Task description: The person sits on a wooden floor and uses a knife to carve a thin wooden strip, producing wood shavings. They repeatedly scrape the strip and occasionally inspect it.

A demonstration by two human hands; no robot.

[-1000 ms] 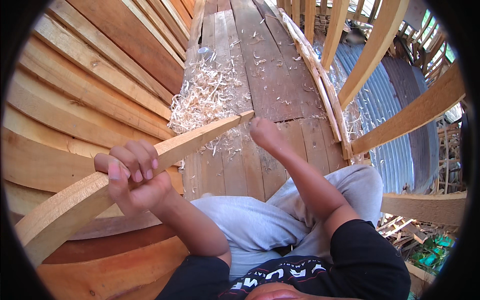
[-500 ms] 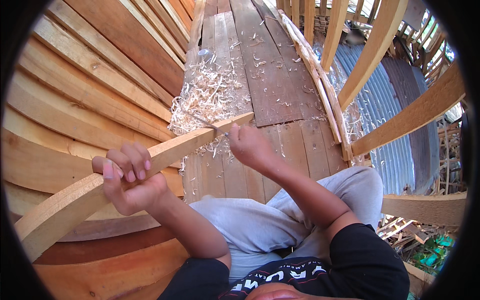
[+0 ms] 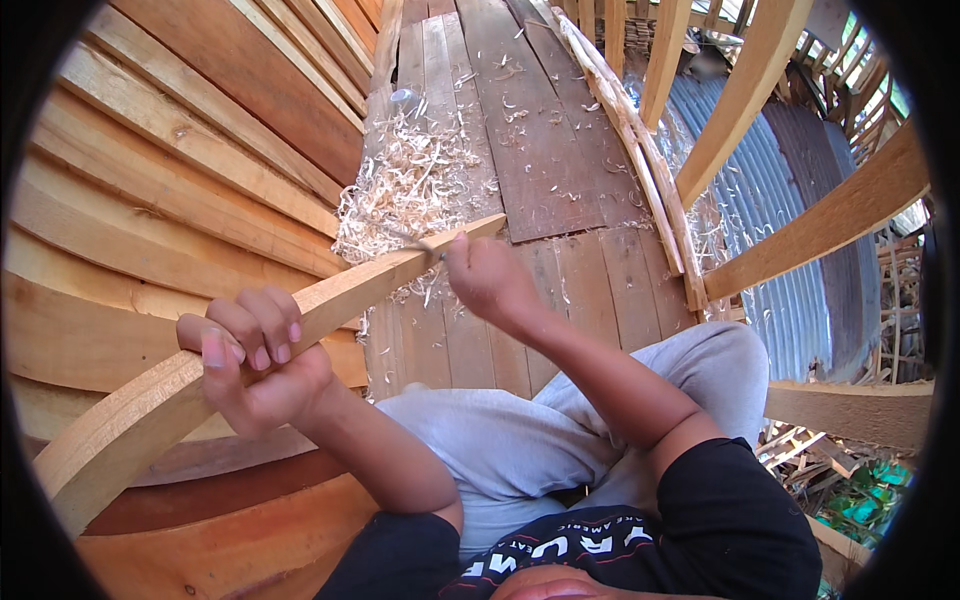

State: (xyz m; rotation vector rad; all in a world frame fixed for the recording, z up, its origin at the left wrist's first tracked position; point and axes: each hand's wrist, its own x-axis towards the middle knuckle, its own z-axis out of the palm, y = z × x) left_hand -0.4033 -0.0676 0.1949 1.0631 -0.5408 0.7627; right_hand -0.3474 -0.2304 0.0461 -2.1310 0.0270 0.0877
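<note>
A long squared wooden bar runs diagonally from the lower left up to a tapered tip near the middle of the picture. My left hand is closed around it partway along, fingers over the top and thumb on the near side. Just below the tip, my right hand is a fist around the handle of a knife, the handle mostly hidden in the fingers. The thin dark knife blade lies across the bar, slightly blurred.
A heap of curled wood shavings covers the plank floor beyond the bar. A clear cup lies behind it. Stacked boards fill the left side. Upright wooden ribs and corrugated metal sheets stand on the right.
My right hand and the knife have shifted a little left along the bar, away from its tip. My left hand keeps its hold on the bar.
</note>
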